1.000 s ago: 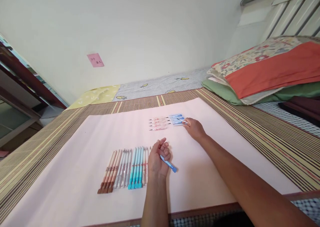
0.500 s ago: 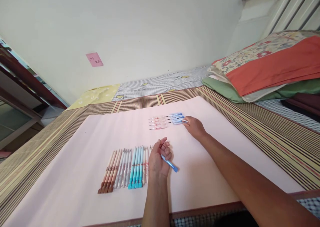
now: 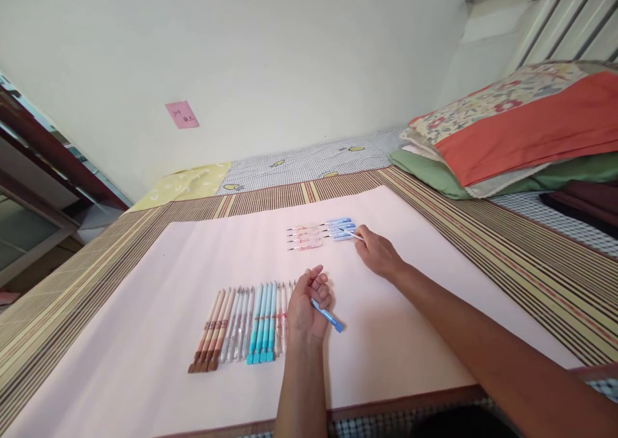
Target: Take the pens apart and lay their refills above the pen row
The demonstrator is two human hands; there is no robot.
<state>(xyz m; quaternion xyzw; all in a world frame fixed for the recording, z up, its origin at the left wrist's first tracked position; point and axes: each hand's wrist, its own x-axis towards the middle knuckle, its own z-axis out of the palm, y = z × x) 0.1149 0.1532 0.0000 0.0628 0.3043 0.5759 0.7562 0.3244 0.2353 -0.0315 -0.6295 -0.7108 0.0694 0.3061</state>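
Note:
My left hand point(image 3: 309, 303) rests palm up with its fingers curled around a blue pen point(image 3: 328, 316), whose capped end sticks out to the right. Farther off, my right hand point(image 3: 379, 251) pinches a thin white stick like a pen refill point(image 3: 351, 234). Its tip reaches over several blue pens point(image 3: 340, 222) lying sideways. Just left of these are several clear pens with pink print point(image 3: 306, 240). Beside my left hand stand side by side brown pens point(image 3: 212, 330), greyish clear pens point(image 3: 237, 325), turquoise pens point(image 3: 263, 322) and red-printed pens point(image 3: 281, 315), the last partly hidden by it.
Everything lies on a pale pink sheet point(image 3: 145, 309) over a striped mat point(image 3: 463, 232). Folded bedding with an orange pillow point(image 3: 535, 129) is at the right. A pink note point(image 3: 182, 114) is stuck on the wall behind.
My right hand has shifted slightly to the right and down with the white stick in its fingers. My left hand and the rows of pens stay put.

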